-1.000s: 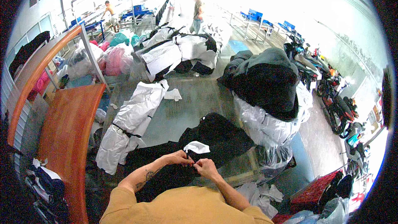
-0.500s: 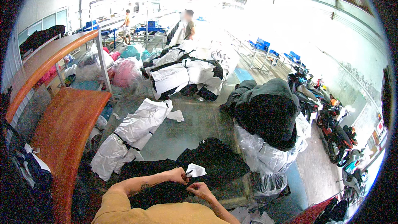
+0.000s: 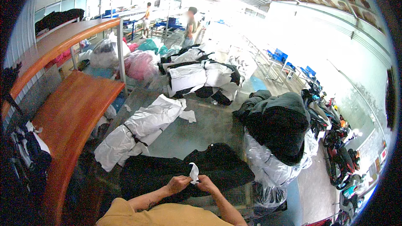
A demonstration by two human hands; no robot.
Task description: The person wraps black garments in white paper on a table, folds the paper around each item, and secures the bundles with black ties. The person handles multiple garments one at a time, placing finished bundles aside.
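Low in the head view, my left hand point(image 3: 177, 183) and my right hand point(image 3: 206, 183) meet over a black garment point(image 3: 217, 165) spread in front of me. Both pinch a small white tag point(image 3: 194, 173) that stands up between the fingertips. The tag seems attached to the black garment, though the join is hidden by my fingers.
A clear bag stuffed with dark clothes point(image 3: 278, 127) stands to the right. White bundled garments point(image 3: 140, 129) lie on the floor ahead, more piles point(image 3: 201, 77) beyond. An orange wooden bench point(image 3: 71, 117) runs along the left. Two people point(image 3: 189, 27) stand far back; motorbikes point(image 3: 341, 150) are parked right.
The view has tilted upward, so my hands sit lower in the picture. The white tag now stands upright between my fingers instead of lying flat.
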